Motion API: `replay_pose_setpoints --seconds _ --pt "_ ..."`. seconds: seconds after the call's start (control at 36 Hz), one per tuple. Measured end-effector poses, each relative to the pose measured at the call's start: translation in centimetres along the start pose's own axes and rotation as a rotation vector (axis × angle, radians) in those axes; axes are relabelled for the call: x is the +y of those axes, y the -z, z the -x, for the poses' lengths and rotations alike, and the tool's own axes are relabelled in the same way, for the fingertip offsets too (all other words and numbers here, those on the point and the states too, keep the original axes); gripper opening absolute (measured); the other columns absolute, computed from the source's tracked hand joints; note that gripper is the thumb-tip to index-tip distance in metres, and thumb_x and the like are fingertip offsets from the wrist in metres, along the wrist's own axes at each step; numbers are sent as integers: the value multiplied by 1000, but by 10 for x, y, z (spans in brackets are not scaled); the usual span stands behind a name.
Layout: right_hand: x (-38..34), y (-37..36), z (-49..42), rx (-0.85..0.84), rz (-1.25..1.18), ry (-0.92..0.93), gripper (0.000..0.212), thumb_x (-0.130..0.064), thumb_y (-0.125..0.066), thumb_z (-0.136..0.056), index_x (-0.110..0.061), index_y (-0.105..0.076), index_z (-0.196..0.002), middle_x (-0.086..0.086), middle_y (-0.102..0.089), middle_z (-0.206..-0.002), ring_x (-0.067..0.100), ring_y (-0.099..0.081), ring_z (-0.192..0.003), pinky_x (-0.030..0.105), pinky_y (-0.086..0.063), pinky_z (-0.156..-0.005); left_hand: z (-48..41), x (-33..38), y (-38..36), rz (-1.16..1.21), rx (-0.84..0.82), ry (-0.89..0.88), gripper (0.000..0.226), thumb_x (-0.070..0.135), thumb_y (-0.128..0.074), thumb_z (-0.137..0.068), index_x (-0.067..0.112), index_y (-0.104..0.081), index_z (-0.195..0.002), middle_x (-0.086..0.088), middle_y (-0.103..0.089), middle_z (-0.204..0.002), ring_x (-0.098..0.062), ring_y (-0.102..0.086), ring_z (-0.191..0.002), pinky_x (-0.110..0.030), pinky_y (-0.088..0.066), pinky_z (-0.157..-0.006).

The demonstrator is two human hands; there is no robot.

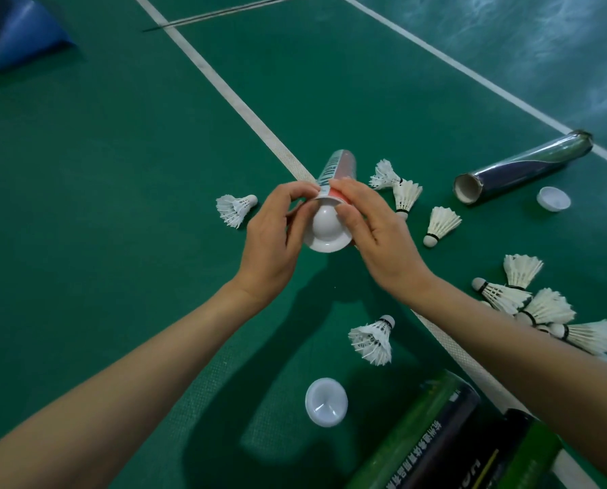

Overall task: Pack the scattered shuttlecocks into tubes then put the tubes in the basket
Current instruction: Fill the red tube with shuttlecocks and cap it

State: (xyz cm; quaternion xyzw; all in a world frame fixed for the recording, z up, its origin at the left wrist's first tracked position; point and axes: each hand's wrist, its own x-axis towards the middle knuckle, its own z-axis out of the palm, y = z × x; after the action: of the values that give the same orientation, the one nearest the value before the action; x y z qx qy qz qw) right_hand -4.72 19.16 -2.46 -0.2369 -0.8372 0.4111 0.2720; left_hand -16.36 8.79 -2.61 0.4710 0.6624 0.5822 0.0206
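Head view, looking down on green court floor (118, 206).

- Tubes, at least four. One red-and-white tube (341, 167) held off the floor at centre. One silver tube (520, 169) lying at right, near mouth open. At least two dark green-and-black tubes (425, 432) at bottom right, cut by the frame edge, so exact count unclear.
- White caps, three. One cap (326, 231) at the held tube's near mouth. One floor cap (326, 402) low centre. One small cap (553, 198) just beside the silver tube.
- Shuttlecocks, nine visible, all on the floor. One alone at left (235, 208), three right of the held tube (406, 195), one below the hands (374, 338), four clustered at far right (522, 270).
- Left hand (274, 234): fingers curled, pinching the held tube's rim.
- Right hand (372, 234): fingers clamped over the same rim, thumb against the cap.
- One blue cone (27, 37) top left.
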Motion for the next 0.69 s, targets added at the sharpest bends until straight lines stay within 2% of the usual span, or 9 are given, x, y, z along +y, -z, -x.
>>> replay_pose_setpoints --seconds 0.08,0.17,0.22,0.31,0.44,0.56,0.64,0.69 --pt "0 -2 1 58 -41 15 37 -25 -45 -99 -13 -53 -133 1 -53 -135 13 -47 -128 38 -38 -109 -3 0 -1 1 -20 -12 13 7 -53 -95 4 -60 -106 -4 -63 -104 -8 -59 -99 -22 -51 -88" --pt "5 0 0 6 -61 40 41 -30 -44 -99 -14 -48 -136 3 -48 -138 13 -43 -130 38 -38 -109 -5 -1 -1 -14 -18 -39 12 8 -54 -95 3 -61 -104 -6 -63 -103 -13 -60 -98 -26 -52 -87" --pt "9 2 1 -86 -60 100 52 -33 -53 -94 -15 -39 -141 6 -39 -143 14 -40 -131 31 -45 -103 -5 -1 1 -10 -12 -46 11 7 -54 -95 2 -61 -103 -7 -64 -104 -14 -61 -98 -27 -52 -87" --pt "15 5 4 -170 -72 139 66 -21 -67 -88 -17 -32 -144 8 -31 -147 15 -37 -133 17 -47 -94 -3 -5 3 -11 -37 -64 12 5 -54 -94 -1 -60 -103 -11 -63 -104 -15 -60 -99 -27 -52 -88" --pt "18 2 7 -160 -91 119 63 -18 -68 -87 -20 -37 -142 3 -34 -147 14 -40 -133 18 -46 -97 3 -12 3 -2 -47 -42 10 2 -54 -94 0 -59 -102 -12 -61 -101 -14 -58 -96 -23 -51 -85" --pt "20 5 5 -158 -120 94 50 -19 -65 -90 -28 -44 -135 -3 -39 -141 11 -50 -120 15 -48 -87 7 -15 0 -29 -87 -26 11 5 -53 -95 1 -58 -104 -7 -58 -102 -12 -55 -96 -26 -51 -84" --pt "22 4 3 -181 -192 44 37 -30 -56 -92 -34 -46 -128 -11 -42 -134 17 -50 -120 21 -52 -86 12 -22 0 -101 -128 -64 18 4 -51 -96 -1 -57 -112 -8 -53 -114 2 -46 -108 -17 -43 -92" --pt "24 -3 6 -223 -291 -127 42 -34 -53 -94 -30 -41 -134 -7 -39 -138 20 -55 -118 30 -56 -85 19 -34 5 -117 -193 -69 24 6 -50 -96 -1 -56 -119 -6 -46 -126 8 -38 -120 -20 -43 -97"
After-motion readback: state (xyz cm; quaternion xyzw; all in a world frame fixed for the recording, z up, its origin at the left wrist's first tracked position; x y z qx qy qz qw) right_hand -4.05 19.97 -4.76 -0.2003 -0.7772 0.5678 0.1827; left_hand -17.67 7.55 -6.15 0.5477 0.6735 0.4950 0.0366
